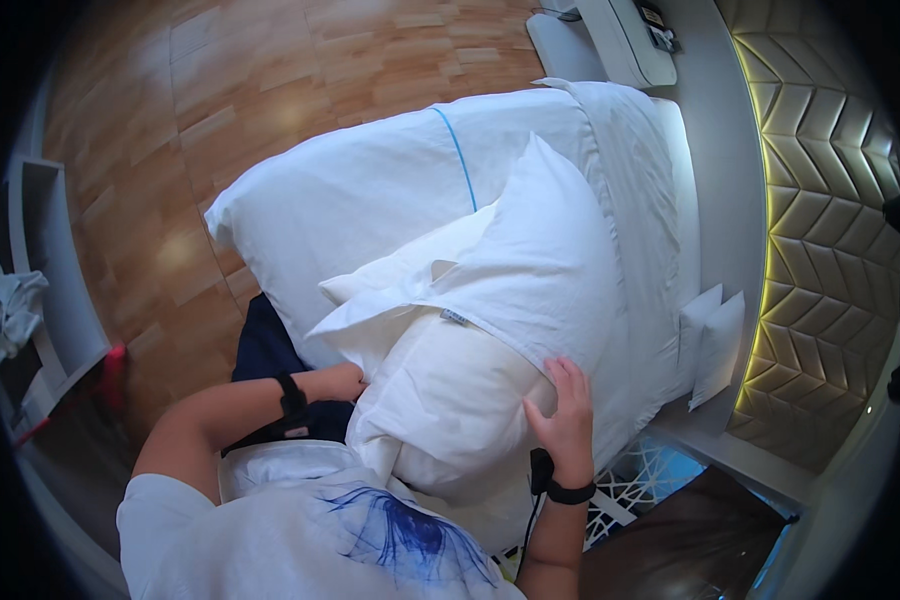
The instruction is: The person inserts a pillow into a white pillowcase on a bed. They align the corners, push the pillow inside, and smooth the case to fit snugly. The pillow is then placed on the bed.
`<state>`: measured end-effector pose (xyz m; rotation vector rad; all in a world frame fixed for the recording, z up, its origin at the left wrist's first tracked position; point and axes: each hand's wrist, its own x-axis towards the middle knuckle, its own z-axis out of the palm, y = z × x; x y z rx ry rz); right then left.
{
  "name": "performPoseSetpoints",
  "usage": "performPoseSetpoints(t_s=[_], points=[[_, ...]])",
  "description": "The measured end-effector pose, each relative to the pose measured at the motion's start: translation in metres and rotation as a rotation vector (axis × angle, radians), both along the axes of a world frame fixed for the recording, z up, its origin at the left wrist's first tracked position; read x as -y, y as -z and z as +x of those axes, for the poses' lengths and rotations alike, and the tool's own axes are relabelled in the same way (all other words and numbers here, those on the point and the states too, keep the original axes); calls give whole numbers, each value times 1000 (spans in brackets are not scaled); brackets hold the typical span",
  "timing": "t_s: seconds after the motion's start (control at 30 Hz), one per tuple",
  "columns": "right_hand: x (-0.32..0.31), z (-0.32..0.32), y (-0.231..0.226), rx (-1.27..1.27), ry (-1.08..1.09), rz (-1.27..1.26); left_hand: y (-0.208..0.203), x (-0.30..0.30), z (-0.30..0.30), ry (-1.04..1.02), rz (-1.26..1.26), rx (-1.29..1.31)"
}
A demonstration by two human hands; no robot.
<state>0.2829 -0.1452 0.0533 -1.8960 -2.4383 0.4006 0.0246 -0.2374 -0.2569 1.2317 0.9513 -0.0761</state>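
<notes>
A white pillow (460, 385) lies partly inside a white pillowcase (545, 265), its bare near end bulging from the opening toward my body. A small label (453, 317) shows at the pillowcase's mouth. My left hand (342, 381) is closed at the left side of the opening, on the pillowcase's loose edge; its fingertips are partly hidden by cloth. My right hand (566, 415) rests on the right side, fingers stretched over the pillowcase's rim and thumb spread apart against the pillow.
Underneath is a bed with a white cover (350, 190) crossed by a blue line (457, 155). Two white cushion-like shapes (715, 340) stand by the quilted gold headboard wall (815, 220). A white shelf unit (55, 270) is at left, beside the wooden floor (160, 180).
</notes>
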Motion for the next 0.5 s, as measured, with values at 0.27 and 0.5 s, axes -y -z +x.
performPoseSetpoints(t_s=[0.27,0.5], points=[[37,46,59,32,283,292,-83,-52,-54,-181,473,-69],[34,60,61,-202,404,289,-174,-136,-4,-452,1288,-22]])
